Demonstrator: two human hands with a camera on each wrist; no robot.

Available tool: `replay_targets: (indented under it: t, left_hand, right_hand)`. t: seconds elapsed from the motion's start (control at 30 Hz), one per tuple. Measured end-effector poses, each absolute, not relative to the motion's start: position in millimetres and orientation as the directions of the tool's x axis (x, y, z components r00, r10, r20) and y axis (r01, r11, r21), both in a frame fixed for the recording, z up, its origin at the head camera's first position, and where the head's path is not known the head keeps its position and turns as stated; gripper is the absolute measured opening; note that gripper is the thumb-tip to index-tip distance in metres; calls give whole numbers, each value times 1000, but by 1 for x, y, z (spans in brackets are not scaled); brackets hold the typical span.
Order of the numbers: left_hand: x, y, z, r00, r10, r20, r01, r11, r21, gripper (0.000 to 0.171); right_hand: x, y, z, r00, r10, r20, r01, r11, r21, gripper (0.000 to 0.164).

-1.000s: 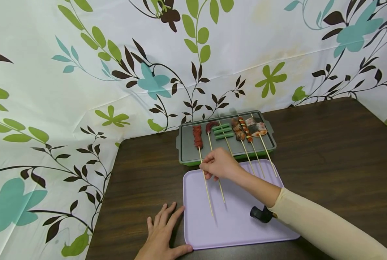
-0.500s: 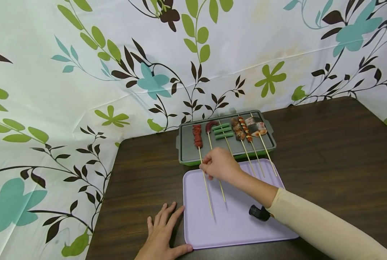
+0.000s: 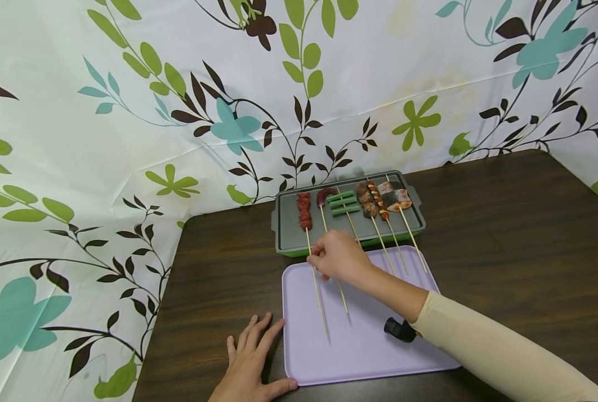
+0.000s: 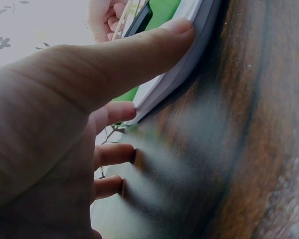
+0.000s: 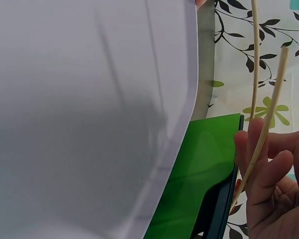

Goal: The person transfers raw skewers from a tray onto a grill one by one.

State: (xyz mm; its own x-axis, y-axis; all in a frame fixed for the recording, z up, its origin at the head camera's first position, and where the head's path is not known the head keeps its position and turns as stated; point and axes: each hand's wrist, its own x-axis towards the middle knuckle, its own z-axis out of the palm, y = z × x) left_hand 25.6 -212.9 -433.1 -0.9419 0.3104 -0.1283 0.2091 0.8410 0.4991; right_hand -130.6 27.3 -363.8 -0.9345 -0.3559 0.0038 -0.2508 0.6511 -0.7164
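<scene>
My right hand (image 3: 343, 258) pinches the stick of the leftmost skewer, threaded with red meat (image 3: 304, 212), just below the front rim of the grey grill pan (image 3: 287, 237). A second stick, from the skewer with a curled dark-red piece (image 3: 325, 195), runs under this hand. In the right wrist view, one stick (image 5: 273, 104) crosses in front of the fingers (image 5: 261, 174). My left hand (image 3: 250, 354) lies with fingers spread on the table, its index fingertip and thumb at the left edge of the lilac tray (image 3: 369, 352). The left wrist view shows the thumb (image 4: 134, 52) along the tray rim.
More skewers lie across the pan: green stalks (image 3: 344, 202), brown meat chunks (image 3: 366, 200), a red-and-yellow piece (image 3: 377, 201) and fish with skin (image 3: 395, 195). Their sticks overhang the tray. The dark wooden table (image 3: 500, 251) meets a flower-patterned cloth (image 3: 329, 128) behind.
My right hand stays at the red meat skewer's stick, with only a slight shift of its fingers. The left hand and the skewers keep their places.
</scene>
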Motion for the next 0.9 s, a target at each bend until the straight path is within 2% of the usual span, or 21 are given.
replay_targets:
  t: [0.47, 0.7, 0.9]
  left_hand:
    - [26, -213, -433, -942, 307, -135, 203, 843, 498, 98]
    - [26, -212, -431, -942, 304, -146, 194, 843, 502, 99]
    - [26, -212, -431, -942, 304, -142, 195, 840, 506, 99]
  right_hand:
    - [-116, 33, -357, -930, -367, 33, -283, 653, -702, 12]
    - [-97, 46, -355, -935, -354, 18, -258, 645, -720, 15]
    - [-74, 62, -358, -922, -378, 87, -320, 615, -721, 10]
